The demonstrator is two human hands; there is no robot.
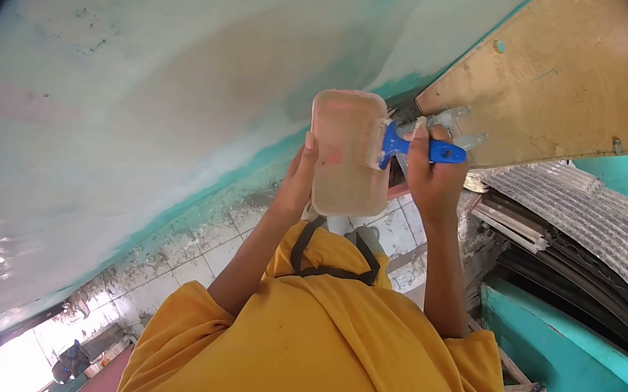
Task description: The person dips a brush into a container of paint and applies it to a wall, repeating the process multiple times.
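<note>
- two hands are working up near the wall: your left hand (296, 182) is cupping the tub (347, 153) from behind, fingers wrapped round its side, tilting its open face toward you.
- your right hand (432, 176) is closing fully around the blue handle of the brush (408, 145), with the bristles lying over the tub's rim.
- by the look of it you are loading the brush; the next stroke is calling for a steady tub and a light wipe on the rim.
- the teal wall (147, 79) is leaving broad open room to your left; the wooden board (567, 79) and corrugated sheets (597, 217) are crowding the right.
</note>
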